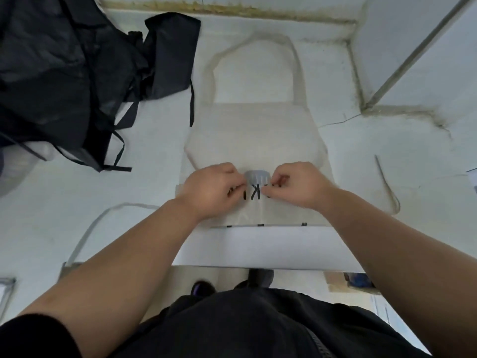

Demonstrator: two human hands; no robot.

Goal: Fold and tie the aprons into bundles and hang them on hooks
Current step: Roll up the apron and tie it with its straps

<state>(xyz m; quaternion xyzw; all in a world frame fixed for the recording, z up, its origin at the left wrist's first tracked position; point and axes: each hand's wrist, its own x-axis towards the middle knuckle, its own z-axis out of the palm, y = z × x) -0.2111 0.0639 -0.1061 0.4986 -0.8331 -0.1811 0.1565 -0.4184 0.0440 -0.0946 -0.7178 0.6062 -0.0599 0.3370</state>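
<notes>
We begin folding: left hand (pixel 211 188) and right hand (pixel 296 184) pinch the pale apron (pixel 253 130). Next, probably, lift evenly toward 12 o'clock.

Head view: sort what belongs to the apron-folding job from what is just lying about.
Job: cream apron, flat on the table; black aprons heaped far left; left hand and right hand, both pinching the cream apron's middle.
Lying about: metal pole, top right; brown box below the table edge, contents unclear.
</notes>
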